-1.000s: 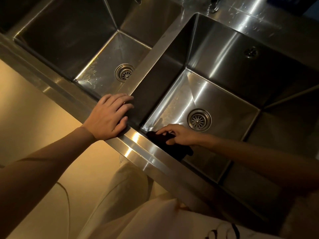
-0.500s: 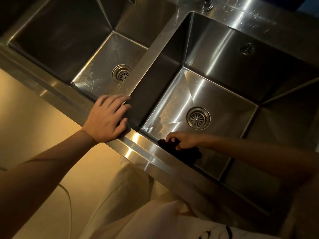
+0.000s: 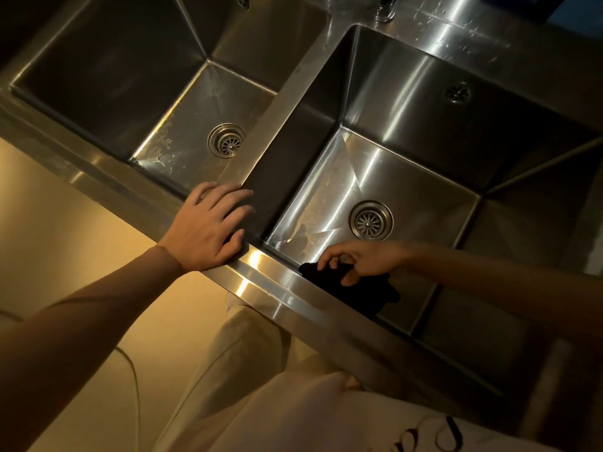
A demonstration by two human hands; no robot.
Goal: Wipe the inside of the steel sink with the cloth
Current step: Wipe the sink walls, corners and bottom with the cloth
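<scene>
So the setup was a double brushed-steel sink, and the action was all in the right-hand square steel basin point(image 3: 424, 102). The right hand point(image 3: 362, 261) was down on the basin floor at about 6 o'clock from the round slotted steel drain strainer point(image 3: 370, 220), fingers curled and pinching the top of a crumpled black cloth point(image 3: 355, 288). The cloth was bunched up tight against the near wall, right under the front rim, with a floppy tail trailing out toward 4 o'clock from the grip. Part of it was lost in shadow, so I couldn't tell how much of it was actually flat on the steel.

The left hand point(image 3: 212, 228) wasn't gripping anything, just spread flat and resting on the front rim where the divider between the two basins meets it, off at 9 o'clock from the cloth. Looked like bracing to me.

The bit that matters: nearly all the unwiped floor lay away from the cloth, toward 12 o'clock past the drain, and 2 o'clock toward the far corner. The right hand was the only one anywhere near it. My guess is the next stroke needed to push up and away from the near wall.

The left-hand steel basin point(image 3: 107, 76) had dried water marks by its own drain.
</scene>
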